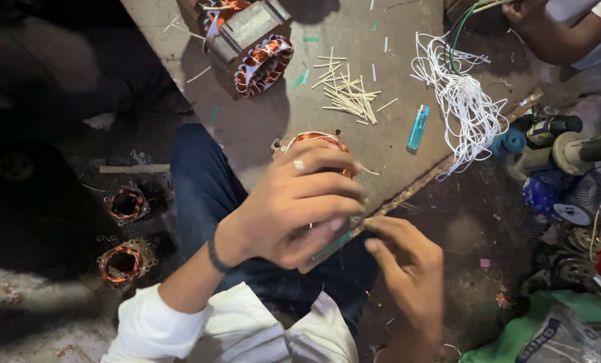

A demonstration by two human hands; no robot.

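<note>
My left hand point(293, 205) wraps over a small motor stator point(320, 139) with copper windings, holding it against the edge of the wooden board point(267, 124). A ring sits on one finger and a dark band on the wrist. My right hand point(408, 265) is just below and to the right, fingertips pinched on a thin greenish strip point(335, 243) that pokes out under the stator. Most of the stator is hidden by my left hand.
A larger stator point(253, 44) lies at the board's top, with thin sticks point(347, 91), a blue lighter point(418, 126) and white wires point(465, 101). Two stators point(127, 232) sit on the floor left. Another person's arm point(555, 30) is top right; fan parts point(569, 181) right.
</note>
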